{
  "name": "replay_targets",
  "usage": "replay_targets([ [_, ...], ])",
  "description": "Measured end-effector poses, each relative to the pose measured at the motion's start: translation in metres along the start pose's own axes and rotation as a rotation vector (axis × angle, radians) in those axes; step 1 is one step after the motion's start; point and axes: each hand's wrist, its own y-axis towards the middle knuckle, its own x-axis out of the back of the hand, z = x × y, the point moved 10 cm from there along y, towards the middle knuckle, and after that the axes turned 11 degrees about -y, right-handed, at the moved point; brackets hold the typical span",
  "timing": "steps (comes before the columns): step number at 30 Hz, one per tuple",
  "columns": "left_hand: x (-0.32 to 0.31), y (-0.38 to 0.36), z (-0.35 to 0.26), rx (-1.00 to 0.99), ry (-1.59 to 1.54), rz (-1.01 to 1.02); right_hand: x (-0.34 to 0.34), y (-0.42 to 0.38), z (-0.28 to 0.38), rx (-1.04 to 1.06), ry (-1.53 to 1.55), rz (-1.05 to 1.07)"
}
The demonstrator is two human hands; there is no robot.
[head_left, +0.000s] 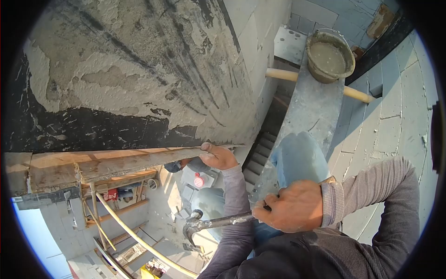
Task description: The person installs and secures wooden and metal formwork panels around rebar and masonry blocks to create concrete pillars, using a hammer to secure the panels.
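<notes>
My right hand [297, 207] is wrapped round the handle of a claw hammer [223, 221], whose head points left and hangs over the drop. My left hand [217, 156] grips the edge of a long wooden board [125, 165] near its right end, thumb on top; some fingers are hidden. Along its upper side the board meets a slab face coated with rough grey mortar [139, 69] over a black layer. My knees [299, 158] in light blue trousers are bent beneath my arms.
A narrow grey plank [311, 109] carries a bucket of wet mortar [330, 56] and rests over a yellow pole [355, 94]. Pale block walls [395, 111] stand at right. Far below lie a floor, timbers and a curved yellow pole [144, 242]. Dark steps [260, 156] descend beside the plank.
</notes>
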Motion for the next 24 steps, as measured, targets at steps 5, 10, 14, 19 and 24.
replay_targets([
  [5, -0.002, 0.0, -0.006, 0.048, 0.003, 0.037, -0.002, -0.004, -0.004, -0.019, -0.057, -0.02],
  [10, 0.0, 0.003, -0.014, 0.04, 0.046, 0.044, -0.016, -0.002, -0.006, -0.085, 0.047, 0.172],
  [14, -0.005, 0.009, -0.039, -0.11, 0.008, 0.196, -0.019, -0.004, -0.008, -0.145, 0.052, 0.139],
  [19, 0.051, 0.04, -0.055, -0.138, -0.208, 0.137, -0.012, -0.023, -0.005, -0.195, 0.29, -0.159],
  [24, 0.017, 0.079, -0.074, -0.064, -0.001, 0.766, -0.022, -0.034, 0.006, -0.285, 0.441, -0.375],
])
